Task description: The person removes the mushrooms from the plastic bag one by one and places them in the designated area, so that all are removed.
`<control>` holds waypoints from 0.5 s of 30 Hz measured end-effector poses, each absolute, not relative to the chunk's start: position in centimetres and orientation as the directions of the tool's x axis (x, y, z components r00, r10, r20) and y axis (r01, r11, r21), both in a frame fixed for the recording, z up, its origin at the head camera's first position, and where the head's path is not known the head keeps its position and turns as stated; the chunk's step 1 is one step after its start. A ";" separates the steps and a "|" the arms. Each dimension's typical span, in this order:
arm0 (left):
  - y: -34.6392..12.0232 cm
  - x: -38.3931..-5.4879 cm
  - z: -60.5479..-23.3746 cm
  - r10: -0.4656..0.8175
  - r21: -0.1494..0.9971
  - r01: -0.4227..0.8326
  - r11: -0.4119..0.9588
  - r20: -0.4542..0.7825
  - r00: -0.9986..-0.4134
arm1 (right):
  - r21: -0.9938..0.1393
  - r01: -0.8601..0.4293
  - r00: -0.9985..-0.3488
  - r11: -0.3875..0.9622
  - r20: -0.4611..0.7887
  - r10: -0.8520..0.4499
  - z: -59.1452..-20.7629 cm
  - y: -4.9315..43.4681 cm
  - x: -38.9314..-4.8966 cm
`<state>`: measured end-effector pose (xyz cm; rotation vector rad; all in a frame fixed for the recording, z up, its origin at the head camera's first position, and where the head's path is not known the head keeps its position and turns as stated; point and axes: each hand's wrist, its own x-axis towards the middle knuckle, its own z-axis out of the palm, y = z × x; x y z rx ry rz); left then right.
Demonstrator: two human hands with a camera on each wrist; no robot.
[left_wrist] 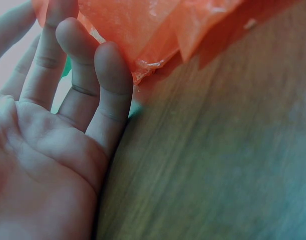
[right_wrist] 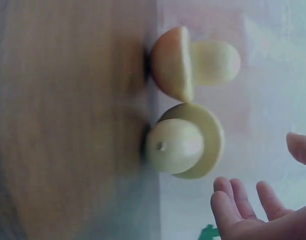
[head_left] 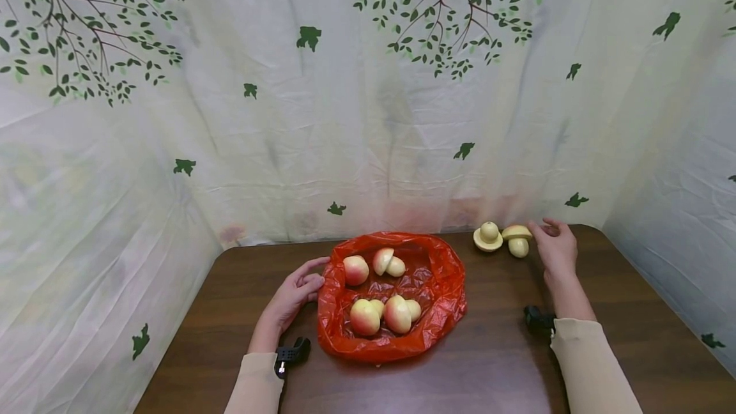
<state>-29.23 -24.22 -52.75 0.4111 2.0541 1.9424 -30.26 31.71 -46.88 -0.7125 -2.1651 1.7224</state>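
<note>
A red plastic bag [head_left: 448,312] sits on the table with its mouth spread wide. Inside it lie several toy mushrooms [head_left: 365,318] with red-and-yellow caps and pale stems. My left hand [head_left: 294,296] pinches the bag's left rim; in the left wrist view the red plastic [left_wrist: 137,30] passes by the thumb and fingertips. Two more mushrooms stand at the far right: one [head_left: 489,235] with its stem up, the other [head_left: 517,233] with its stem toward me. Beside the latter is my right hand [head_left: 556,249], fingers spread around air, apart from the near mushroom [right_wrist: 175,145] in the right wrist view.
The brown wooden table [head_left: 494,350] ends at the back against a pale curtain [head_left: 345,114] printed with leaves and branches. Curtain also hangs along both sides. A black wrist camera [head_left: 292,353] is strapped on each forearm.
</note>
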 end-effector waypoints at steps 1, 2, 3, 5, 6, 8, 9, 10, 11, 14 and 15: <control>-24.2 -29.2 -52.7 0.394 0.998 0.012 0.055 -0.011 -0.919 | -0.966 0.197 -0.838 0.167 -0.077 0.540 -46.6 31.6 -30.2; -24.2 -29.2 -52.7 0.394 0.998 0.011 0.055 -0.012 -0.919 | -0.968 0.188 -0.838 0.167 -0.069 0.541 -46.3 31.5 -30.2; -24.3 -29.2 -52.7 0.394 0.998 0.011 0.056 -0.012 -0.919 | -0.970 0.179 -0.840 0.164 -0.064 0.538 -46.1 31.4 -30.2; -24.3 -29.2 -52.7 0.391 0.998 0.009 0.058 -0.014 -0.920 | -0.977 0.156 -0.849 0.146 -0.058 0.525 -45.5 31.0 -30.1; -24.3 -29.2 -52.7 0.390 0.998 0.008 0.058 -0.015 -0.921 | -0.981 0.140 -0.858 0.133 -0.053 0.511 -45.2 30.9 -30.1; -24.3 -29.1 -52.7 0.387 0.998 0.005 0.061 -0.019 -0.922 | -0.988 0.103 -0.877 0.115 -0.036 0.480 -44.7 30.4 -30.1; -24.3 -29.1 -52.7 0.386 0.998 0.004 0.062 -0.020 -0.922 | -0.990 0.088 -0.890 0.111 -0.028 0.456 -44.4 30.2 -30.0; -24.3 -29.1 -52.7 0.385 0.998 0.003 0.061 -0.021 -0.923 | -0.992 0.067 -0.901 0.102 -0.016 0.433 -44.2 30.0 -29.9; -24.3 -29.1 -52.7 0.385 0.998 0.003 0.062 -0.021 -0.923 | -0.995 0.045 -0.911 0.093 -0.003 0.411 -44.0 29.8 -29.9; -24.3 -29.0 -52.7 0.387 0.998 0.004 0.061 -0.020 -0.922 | -0.997 -0.016 -0.941 0.076 0.041 0.335 -43.5 29.2 -29.5; -24.3 -29.0 -52.7 0.388 0.998 0.005 0.060 -0.018 -0.922 | -0.997 -0.038 -0.949 0.067 0.057 0.311 -43.3 29.0 -29.4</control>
